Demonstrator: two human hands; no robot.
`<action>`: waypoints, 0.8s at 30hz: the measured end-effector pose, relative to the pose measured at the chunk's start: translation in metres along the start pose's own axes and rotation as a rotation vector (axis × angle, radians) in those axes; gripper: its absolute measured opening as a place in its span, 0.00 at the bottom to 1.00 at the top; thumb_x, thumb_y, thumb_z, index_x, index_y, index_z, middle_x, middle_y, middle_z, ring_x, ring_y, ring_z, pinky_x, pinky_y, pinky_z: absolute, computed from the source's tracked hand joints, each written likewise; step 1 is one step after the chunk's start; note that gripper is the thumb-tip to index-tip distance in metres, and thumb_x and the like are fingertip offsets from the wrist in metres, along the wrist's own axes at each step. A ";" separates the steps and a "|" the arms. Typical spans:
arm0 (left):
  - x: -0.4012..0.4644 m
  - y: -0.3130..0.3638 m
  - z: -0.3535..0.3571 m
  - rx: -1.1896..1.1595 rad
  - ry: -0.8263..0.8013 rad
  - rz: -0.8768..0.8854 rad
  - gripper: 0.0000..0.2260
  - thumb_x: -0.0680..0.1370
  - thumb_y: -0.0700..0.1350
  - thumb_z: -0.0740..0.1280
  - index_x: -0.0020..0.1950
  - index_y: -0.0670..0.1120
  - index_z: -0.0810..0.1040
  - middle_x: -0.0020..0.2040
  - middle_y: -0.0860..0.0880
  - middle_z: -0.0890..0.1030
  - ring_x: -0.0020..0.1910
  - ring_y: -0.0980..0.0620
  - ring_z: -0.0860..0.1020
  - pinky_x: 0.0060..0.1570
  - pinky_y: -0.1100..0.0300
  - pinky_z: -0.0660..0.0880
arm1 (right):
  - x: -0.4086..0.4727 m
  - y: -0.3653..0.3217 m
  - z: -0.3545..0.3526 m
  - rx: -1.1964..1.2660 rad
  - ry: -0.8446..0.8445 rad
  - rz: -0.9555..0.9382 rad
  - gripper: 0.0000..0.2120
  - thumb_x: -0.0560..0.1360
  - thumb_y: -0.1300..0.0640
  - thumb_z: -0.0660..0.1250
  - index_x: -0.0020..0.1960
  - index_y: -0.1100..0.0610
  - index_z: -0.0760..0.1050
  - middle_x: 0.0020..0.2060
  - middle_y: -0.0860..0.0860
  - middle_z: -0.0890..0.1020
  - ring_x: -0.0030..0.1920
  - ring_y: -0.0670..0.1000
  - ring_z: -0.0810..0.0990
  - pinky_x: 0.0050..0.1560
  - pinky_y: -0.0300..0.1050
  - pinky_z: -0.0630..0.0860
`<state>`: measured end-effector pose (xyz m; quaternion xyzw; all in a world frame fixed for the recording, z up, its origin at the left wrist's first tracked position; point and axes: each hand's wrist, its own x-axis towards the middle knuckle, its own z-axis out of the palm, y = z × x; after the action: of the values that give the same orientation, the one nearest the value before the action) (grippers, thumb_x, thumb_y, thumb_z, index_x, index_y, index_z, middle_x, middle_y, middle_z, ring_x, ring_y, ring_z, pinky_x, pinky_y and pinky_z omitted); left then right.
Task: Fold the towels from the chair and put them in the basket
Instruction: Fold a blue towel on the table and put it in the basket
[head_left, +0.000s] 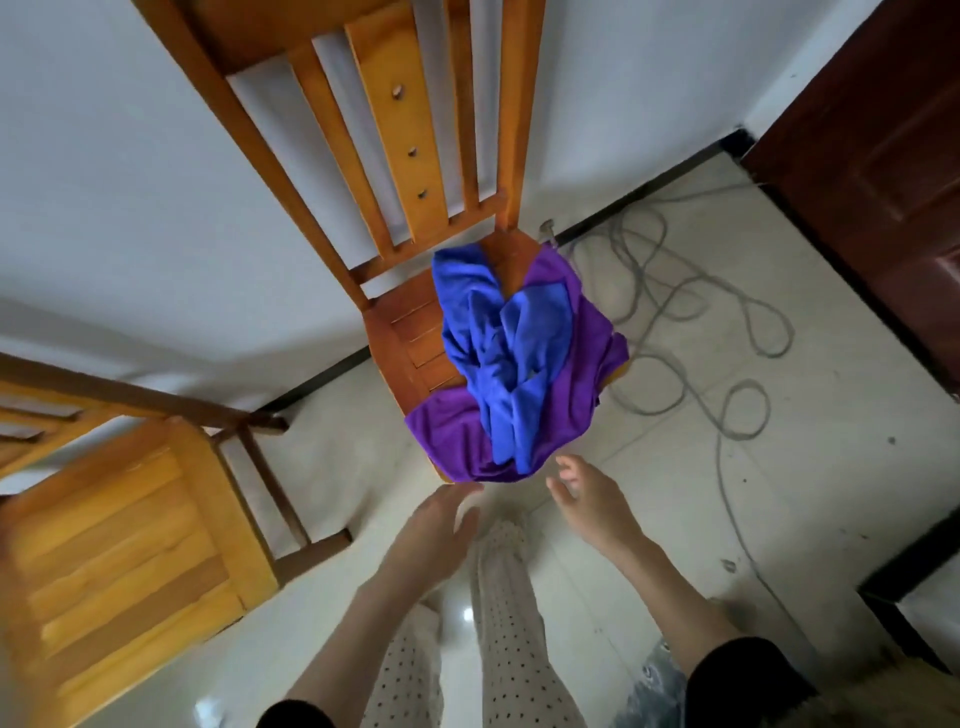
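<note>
A: Head view, the only one. Where are the towels?

B: On the chair (410, 332) seat. The blue towel (498, 343) lies crumpled on top of the purple towel (587, 332), which droops over the front and right edges of the seat. I can't see the basket.

A: And the hands?

B: Both are empty. The left hand (441, 525) has straight fingers, just short of the seat's front edge. The right hand (587, 499) is spread loosely, near the purple hem. Neither is touching cloth.

A: What could go wrong?

B: I think lifting the blue one may drag the purple one off, since so much of it overhangs. It would fall on the floor by the cable (691, 312). The blue towel is also bunched, so a blind grab may catch a middle fold rather than a corner, making a messy fold.
</note>
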<state>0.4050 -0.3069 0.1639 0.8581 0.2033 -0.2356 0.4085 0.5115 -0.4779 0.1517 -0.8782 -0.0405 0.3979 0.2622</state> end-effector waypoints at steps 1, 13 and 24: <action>0.009 -0.001 0.008 -0.020 -0.006 -0.038 0.15 0.81 0.46 0.58 0.68 0.50 0.70 0.66 0.50 0.74 0.63 0.51 0.73 0.63 0.59 0.67 | 0.012 0.005 0.005 0.012 -0.020 0.017 0.20 0.78 0.53 0.61 0.68 0.58 0.67 0.61 0.55 0.77 0.61 0.53 0.75 0.61 0.44 0.69; 0.111 -0.077 0.068 -0.015 -0.058 -0.188 0.14 0.80 0.44 0.59 0.66 0.48 0.72 0.63 0.48 0.77 0.60 0.51 0.75 0.54 0.66 0.64 | 0.138 0.049 0.081 -0.084 0.076 0.111 0.25 0.71 0.46 0.68 0.62 0.58 0.68 0.56 0.54 0.75 0.57 0.56 0.73 0.55 0.53 0.72; 0.141 -0.052 0.061 -0.013 -0.020 -0.043 0.19 0.77 0.47 0.65 0.68 0.51 0.69 0.66 0.51 0.72 0.57 0.53 0.73 0.56 0.61 0.68 | 0.134 0.024 0.064 0.683 0.196 0.339 0.11 0.74 0.62 0.65 0.40 0.70 0.69 0.32 0.63 0.70 0.34 0.51 0.70 0.44 0.53 0.74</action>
<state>0.4765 -0.3033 0.0182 0.8485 0.2193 -0.2513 0.4109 0.5530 -0.4335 0.0144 -0.7685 0.2649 0.3406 0.4725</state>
